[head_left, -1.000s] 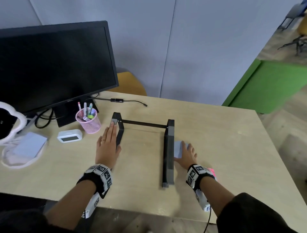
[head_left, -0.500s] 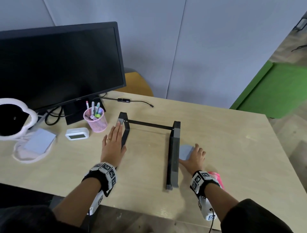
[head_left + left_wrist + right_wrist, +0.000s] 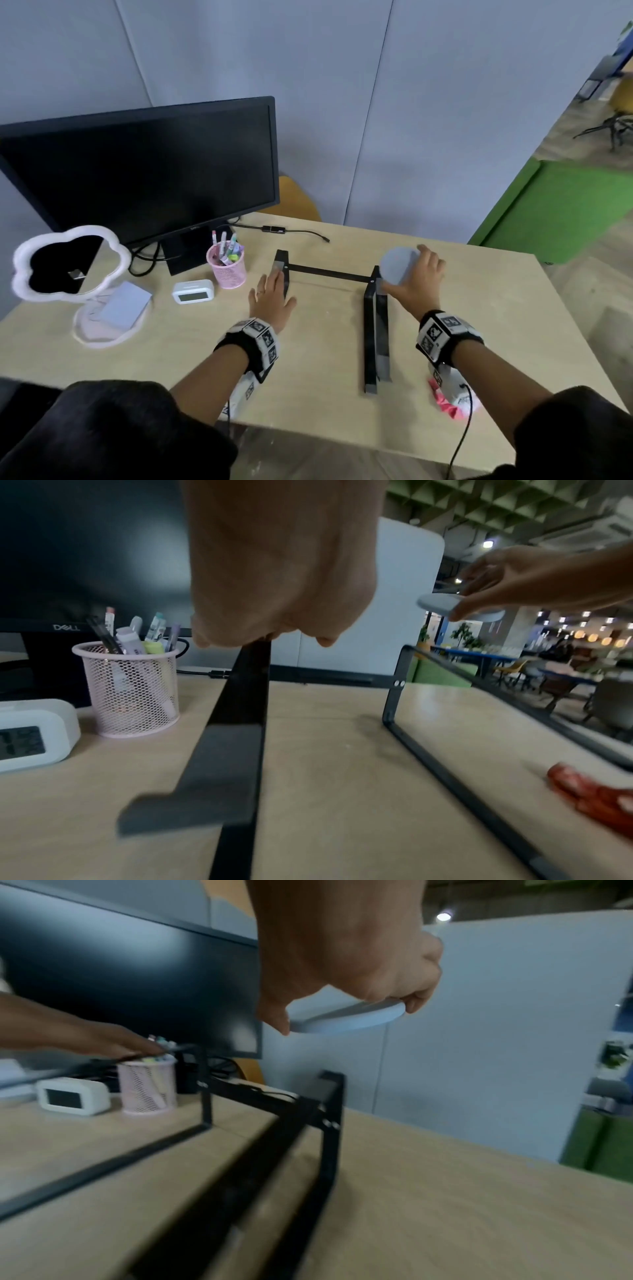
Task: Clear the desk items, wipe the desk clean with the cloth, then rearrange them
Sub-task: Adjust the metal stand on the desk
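Note:
A black metal stand [image 3: 371, 329] lies on the wooden desk [image 3: 496, 308], with two long rails joined by a crossbar. My left hand [image 3: 272, 296] rests flat on the far end of its left rail, fingers straight; the left wrist view shows the left hand [image 3: 274, 574] over that rail [image 3: 236, 723]. My right hand [image 3: 416, 274] grips a pale blue round disc [image 3: 397, 265] by its rim, lifted off the desk above the far end of the right rail. In the right wrist view the disc [image 3: 349, 1018] hangs tilted under curled fingers [image 3: 416, 999]. A pink-red cloth [image 3: 445, 404] lies under my right forearm.
A black monitor [image 3: 144, 171] stands at the back left with a pink mesh pen cup [image 3: 226, 270] and a white clock [image 3: 193, 291] before it. A cloud-shaped mirror [image 3: 68, 263] and blue notepad [image 3: 123, 305] sit far left. A cable [image 3: 294, 231] runs along the back edge.
My right hand has lifted the blue disc off the desk beside the right rail and carried it up and away from me. My left hand stays on the left rail.

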Motion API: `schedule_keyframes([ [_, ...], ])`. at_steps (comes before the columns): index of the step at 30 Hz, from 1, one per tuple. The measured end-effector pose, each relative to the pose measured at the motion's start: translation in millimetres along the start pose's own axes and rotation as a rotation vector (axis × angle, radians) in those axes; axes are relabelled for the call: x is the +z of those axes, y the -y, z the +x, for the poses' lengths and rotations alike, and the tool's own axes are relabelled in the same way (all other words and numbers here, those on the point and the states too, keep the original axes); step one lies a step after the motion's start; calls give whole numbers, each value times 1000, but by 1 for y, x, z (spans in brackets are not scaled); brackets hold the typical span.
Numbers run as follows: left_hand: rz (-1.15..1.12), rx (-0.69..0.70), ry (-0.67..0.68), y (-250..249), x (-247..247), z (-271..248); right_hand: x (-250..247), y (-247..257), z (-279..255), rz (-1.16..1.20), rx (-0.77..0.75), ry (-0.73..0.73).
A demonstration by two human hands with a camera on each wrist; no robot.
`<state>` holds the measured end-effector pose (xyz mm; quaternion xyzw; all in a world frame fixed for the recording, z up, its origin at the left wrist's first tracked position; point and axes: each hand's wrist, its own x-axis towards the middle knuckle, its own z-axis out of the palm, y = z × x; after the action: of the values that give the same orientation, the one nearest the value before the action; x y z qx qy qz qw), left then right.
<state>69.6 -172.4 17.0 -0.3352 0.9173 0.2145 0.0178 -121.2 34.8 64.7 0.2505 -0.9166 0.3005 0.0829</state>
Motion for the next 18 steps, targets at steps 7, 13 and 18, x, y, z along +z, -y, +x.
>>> schedule_keyframes([
  [7,-717,171,-141,-7,-30,-8,40,128,-34,90,-296,144],
  [13,-937,133,-255,39,-41,-16,78,191,-71,159,-354,109],
  [18,-1060,-63,-252,98,-35,-22,95,210,-89,205,-370,294],
])
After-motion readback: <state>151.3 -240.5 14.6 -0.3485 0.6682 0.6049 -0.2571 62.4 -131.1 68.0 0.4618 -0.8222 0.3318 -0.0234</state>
